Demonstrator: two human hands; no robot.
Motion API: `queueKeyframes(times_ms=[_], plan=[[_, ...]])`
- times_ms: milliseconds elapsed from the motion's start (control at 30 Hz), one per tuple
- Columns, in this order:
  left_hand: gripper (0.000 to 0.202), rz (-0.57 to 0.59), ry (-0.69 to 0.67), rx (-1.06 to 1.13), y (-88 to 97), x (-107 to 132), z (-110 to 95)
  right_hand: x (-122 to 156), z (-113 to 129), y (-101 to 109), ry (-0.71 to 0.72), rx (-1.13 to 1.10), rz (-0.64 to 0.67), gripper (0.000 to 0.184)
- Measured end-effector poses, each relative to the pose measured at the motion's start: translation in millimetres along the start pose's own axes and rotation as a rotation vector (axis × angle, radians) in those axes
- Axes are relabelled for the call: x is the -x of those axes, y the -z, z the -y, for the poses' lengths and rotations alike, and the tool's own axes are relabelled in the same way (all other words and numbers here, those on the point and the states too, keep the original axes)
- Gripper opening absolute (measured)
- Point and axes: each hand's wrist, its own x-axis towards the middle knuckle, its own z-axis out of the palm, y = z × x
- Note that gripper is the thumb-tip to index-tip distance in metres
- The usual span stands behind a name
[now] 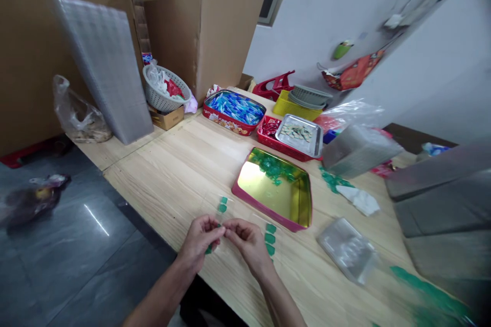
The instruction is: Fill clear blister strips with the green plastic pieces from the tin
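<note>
My left hand and my right hand meet fingertip to fingertip above the table's near edge, both closed in a pinch. A speck of green shows at their tips; what they hold is too small to make out. Just beyond my fingers, small flat green pieces lie in a row on a clear plastic sheet or tray, partly hidden by my left hand. Right of my right hand runs another row of green pieces on clear plastic. A gold-lined tin with loose green pieces stands beyond my right hand.
A red tin of blue-wrapped items and a red basket with a metal tray stand at the back. Clear plastic trays lie at right, with a taller stack at left. Cardboard boxes rise behind the wooden table.
</note>
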Motion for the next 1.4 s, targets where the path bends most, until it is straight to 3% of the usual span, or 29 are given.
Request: queueKeyframes(times_ms=[233,400,500,700,800,1000,1300,1400], plan=[[0.018,0.03,0.046,0.023,3.8,0.1,-0.6,7.1,-2.7,-2.3,0.035,0.012,-0.084,0.014],[0.013,-0.018,0.09,0.136,2.0,-2.0,0.7,16.5,5.7,-13.4,0.278,0.356,-0.108,0.009],[0.011,0.025,0.082,0.159,-0.5,-1.6,1.1,19.3,5.8,-16.5,0.35,0.4,-0.131,0.008],[0.017,0.007,0.028,0.109,-1.6,-0.2,3.6,17.9,1.3,-14.2,0.24,0.258,-0.128,0.005],[0.009,0.037,0.032,0.124,-0.1,0.0,3.2,15.2,1.7,-12.1,0.193,0.167,-0.063,0.015],[0.019,0.111,0.052,0.067,4.7,0.4,0.4,12.1,1.0,-7.9,0.101,-0.062,0.085,0.022],[0.025,0.069,0.04,0.061,-2.2,3.3,3.1,15.0,-5.4,-11.1,0.175,0.02,-0.073,0.014],[0.022,-0.082,-0.054,0.025,-6.9,3.8,10.5,18.0,-10.6,-14.0,0.192,0.072,-0.147,0.015]])
